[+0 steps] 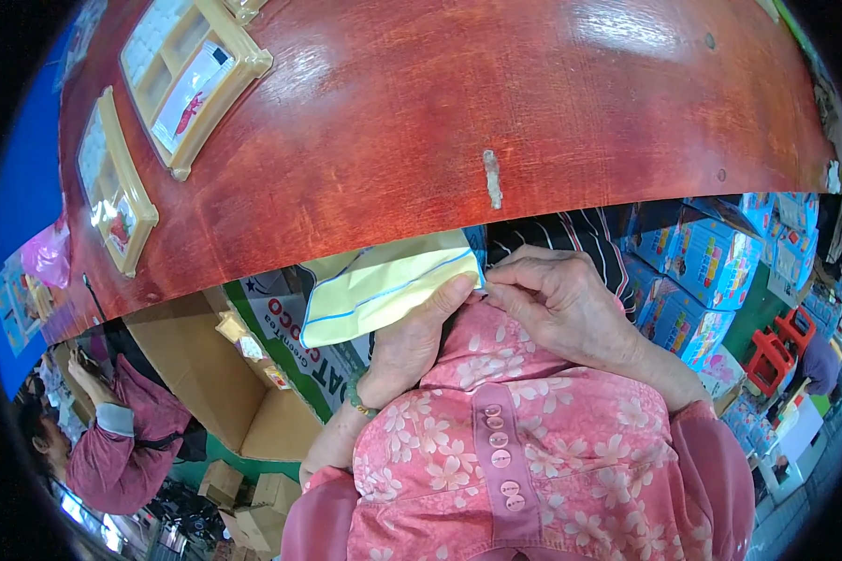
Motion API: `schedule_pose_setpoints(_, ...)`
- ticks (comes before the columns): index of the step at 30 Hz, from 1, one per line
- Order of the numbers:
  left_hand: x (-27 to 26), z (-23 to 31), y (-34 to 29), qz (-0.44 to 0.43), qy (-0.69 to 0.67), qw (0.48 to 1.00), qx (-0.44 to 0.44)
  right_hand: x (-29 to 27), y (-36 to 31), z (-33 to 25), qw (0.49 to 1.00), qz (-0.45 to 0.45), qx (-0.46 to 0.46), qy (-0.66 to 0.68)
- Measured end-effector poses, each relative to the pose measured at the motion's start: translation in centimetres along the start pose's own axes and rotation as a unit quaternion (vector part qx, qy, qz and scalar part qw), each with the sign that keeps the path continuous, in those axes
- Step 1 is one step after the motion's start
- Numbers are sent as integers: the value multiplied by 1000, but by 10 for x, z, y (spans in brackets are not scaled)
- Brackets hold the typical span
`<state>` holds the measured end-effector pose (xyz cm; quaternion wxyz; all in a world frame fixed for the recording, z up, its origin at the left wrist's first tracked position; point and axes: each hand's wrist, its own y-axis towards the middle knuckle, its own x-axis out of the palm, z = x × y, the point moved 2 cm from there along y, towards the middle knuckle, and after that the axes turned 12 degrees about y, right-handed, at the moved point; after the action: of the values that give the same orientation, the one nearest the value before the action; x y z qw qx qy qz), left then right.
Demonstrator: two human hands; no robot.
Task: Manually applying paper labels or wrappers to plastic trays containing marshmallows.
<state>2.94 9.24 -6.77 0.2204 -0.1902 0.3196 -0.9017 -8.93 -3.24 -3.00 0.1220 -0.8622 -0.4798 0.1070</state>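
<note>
Just below the table's near edge, in front of my pink flowered top, a creased pale yellow sheet with blue stripes point(379, 292) is held up at a tilt. I cannot tell if it is paper or a thin bag. My left hand point(410, 338) is closed on its lower right part, thumb on top. Fingers pinched together, my right hand point(575, 304) grips the sheet's right-hand corner beside my left thumb. What lies between the right fingertips is mostly hidden.
On the reddish wooden table point(533, 112) lie a larger cream tray point(234, 79) and a smaller cream tray point(142, 213) with packets. An open cardboard box point(192, 374) stands at lower left. Blue boxes point(711, 266) are stacked at right, near red stools point(772, 355). Another person point(126, 449) sits at left.
</note>
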Motion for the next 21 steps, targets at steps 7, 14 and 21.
schedule_pose_setpoints(7,2,4,-1,12,-7,1000,-2,-1,1,-4,999,-19,-32,-35)
schedule_pose_setpoints(14,4,8,-2,11,4,1000,-5,-4,1,-4,996,-39,-22,-78)
schedule_pose_setpoints(21,-1,2,-1,-12,16,1000,-13,-8,4,9,998,-57,38,1)
